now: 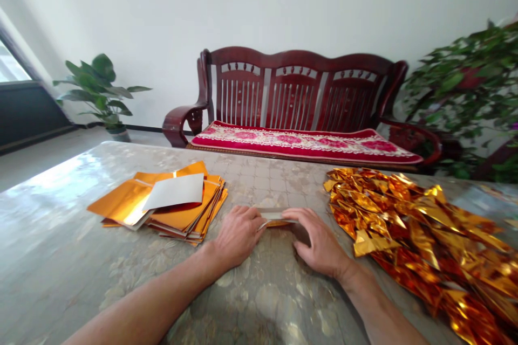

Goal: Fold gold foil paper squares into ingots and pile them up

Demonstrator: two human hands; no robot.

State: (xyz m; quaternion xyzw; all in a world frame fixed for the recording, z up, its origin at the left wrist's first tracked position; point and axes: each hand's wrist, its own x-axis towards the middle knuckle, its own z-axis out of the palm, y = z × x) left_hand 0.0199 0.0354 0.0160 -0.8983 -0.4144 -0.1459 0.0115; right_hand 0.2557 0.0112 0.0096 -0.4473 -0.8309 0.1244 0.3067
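Between my hands, low over the table, is a sheet of gold foil paper (279,222), bent over so that its pale back and a strip of gold show. My left hand (239,233) grips its left end, the fingers closed and the thumb mostly hidden. At the right end, my right hand (318,242) curls its fingers over the far edge, with the thumb apart below. To the left lies a stack of gold foil sheets (182,215), one turned pale side up on top. A heap of folded gold foil pieces (404,226) spreads out on the right.
A patterned cover lies over the table (259,302). Behind it stands a dark red wooden bench (295,86) with a red floral cushion (307,143). Potted plants stand at left (101,86) and right (473,86). Clear plastic (485,199) lies beyond the foil heap.
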